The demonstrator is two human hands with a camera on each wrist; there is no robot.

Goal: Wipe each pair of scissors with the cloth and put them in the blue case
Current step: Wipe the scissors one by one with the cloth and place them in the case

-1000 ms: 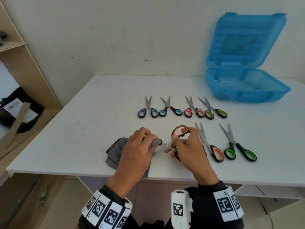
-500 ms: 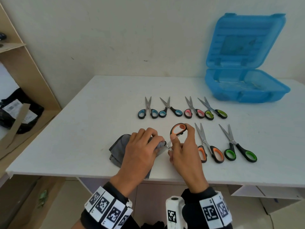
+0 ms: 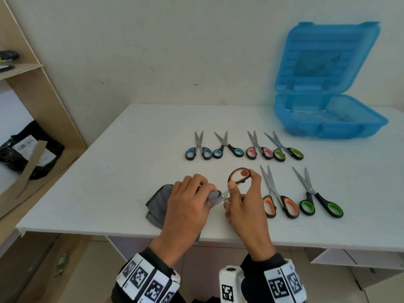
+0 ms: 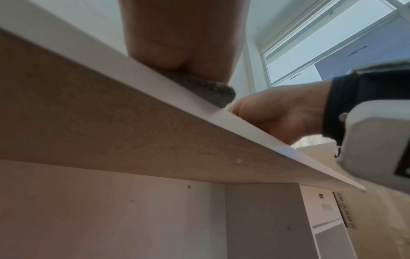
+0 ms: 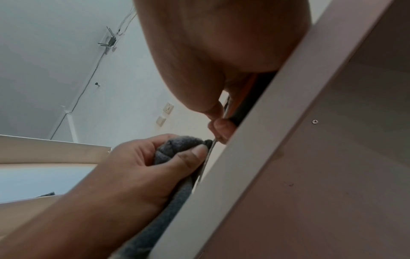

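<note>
My right hand (image 3: 242,200) holds a pair of orange-handled scissors (image 3: 238,176) by the handles, blades pointing left. My left hand (image 3: 192,200) pinches the grey cloth (image 3: 157,202) around the blades (image 3: 220,199); the blade tips are hidden inside the cloth. In the right wrist view the left hand (image 5: 137,168) grips the grey cloth (image 5: 177,149) with the thumb pressed on it. In the left wrist view the cloth (image 4: 213,92) pokes over the table edge. The blue case (image 3: 328,119) stands open at the back right, its lid upright.
On the white table (image 3: 131,171) lie a back row of small scissors, blue (image 3: 199,149), blue (image 3: 227,148), pink (image 3: 260,149) and green (image 3: 286,149), and larger orange (image 3: 279,200) and green (image 3: 317,200) pairs at the right. A wooden shelf (image 3: 32,106) stands at the left.
The right hand has tilted the scissors so the orange handle loop stands higher. The left hand has slid the cloth along the blades toward the pivot.
</note>
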